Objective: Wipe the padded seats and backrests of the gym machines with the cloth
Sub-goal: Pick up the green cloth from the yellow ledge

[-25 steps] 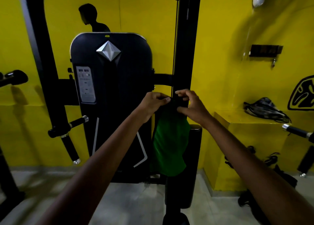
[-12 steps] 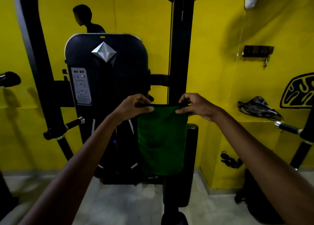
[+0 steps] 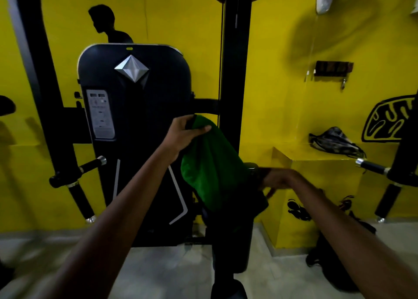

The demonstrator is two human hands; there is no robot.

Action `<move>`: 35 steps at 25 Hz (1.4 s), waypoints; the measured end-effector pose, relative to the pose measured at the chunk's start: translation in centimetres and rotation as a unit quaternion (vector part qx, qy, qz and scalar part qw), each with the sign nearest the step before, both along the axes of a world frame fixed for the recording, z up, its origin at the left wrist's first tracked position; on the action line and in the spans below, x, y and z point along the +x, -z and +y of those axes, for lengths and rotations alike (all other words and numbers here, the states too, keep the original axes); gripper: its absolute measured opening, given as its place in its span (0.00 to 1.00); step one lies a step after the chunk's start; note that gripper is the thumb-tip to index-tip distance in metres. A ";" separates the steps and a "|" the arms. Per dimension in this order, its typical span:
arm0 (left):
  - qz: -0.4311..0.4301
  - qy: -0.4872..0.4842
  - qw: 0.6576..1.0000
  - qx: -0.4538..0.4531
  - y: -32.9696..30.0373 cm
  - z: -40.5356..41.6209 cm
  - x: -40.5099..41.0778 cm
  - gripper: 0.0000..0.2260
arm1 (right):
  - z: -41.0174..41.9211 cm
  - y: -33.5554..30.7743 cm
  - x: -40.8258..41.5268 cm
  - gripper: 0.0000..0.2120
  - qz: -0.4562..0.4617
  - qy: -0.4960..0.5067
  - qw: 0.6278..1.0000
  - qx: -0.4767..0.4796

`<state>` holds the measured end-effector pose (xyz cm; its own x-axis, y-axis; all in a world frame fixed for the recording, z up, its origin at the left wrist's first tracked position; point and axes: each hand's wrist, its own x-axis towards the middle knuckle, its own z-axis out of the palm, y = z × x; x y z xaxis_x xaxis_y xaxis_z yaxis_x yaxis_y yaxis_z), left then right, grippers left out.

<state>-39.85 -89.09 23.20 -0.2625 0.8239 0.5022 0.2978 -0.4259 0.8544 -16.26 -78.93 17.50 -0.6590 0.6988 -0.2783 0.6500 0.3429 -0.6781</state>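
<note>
My left hand (image 3: 185,131) pinches the top edge of a green cloth (image 3: 212,170), which hangs down and slants to the right in front of the machine's black post (image 3: 235,72). Lower and to the right, my right hand (image 3: 280,181) is blurred beside the cloth's dark bottom end; whether it holds that end is unclear. Below the cloth a narrow black upright pad (image 3: 233,249) stands on the post, its upper part hidden by the cloth.
A black weight-stack cover (image 3: 135,151) with a silver diamond badge stands left of the post. Black handles (image 3: 90,165) (image 3: 373,167) stick out at both sides. A yellow ledge (image 3: 316,156) at the right carries a bag (image 3: 334,140); shoes lie on the floor.
The right hand has left the cloth's top edge and dropped to its lower right. The cloth, earlier stretched flat between both hands, now hangs bunched from the left hand alone at the top.
</note>
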 end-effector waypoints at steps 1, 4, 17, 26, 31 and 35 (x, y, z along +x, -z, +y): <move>0.002 -0.014 1.000 -0.002 -0.3 -0.2 -0.5 0.08 | 0.3 1.6 0.7 0.12 0.004 0.017 0.999 -0.027; 0.018 -0.075 0.996 -0.049 0.4 -0.6 -2.4 0.10 | 0.9 2.8 2.0 0.12 0.077 0.014 0.997 -0.020; -0.087 -0.056 0.981 -0.161 4.2 1.4 1.3 0.15 | -3.2 -3.2 -4.6 0.08 0.360 0.174 0.915 0.062; -0.071 0.048 0.995 -0.057 3.5 0.5 3.2 0.15 | -5.1 -4.6 -5.1 0.07 0.405 0.126 0.893 0.148; -0.153 0.104 0.983 -0.019 3.6 -1.0 1.3 0.13 | -3.5 0.9 -3.1 0.28 0.322 0.143 0.928 -0.121; -0.162 0.062 0.980 -0.100 4.7 -1.4 -0.4 0.14 | -4.3 2.8 -3.3 0.15 0.403 0.052 0.885 -0.227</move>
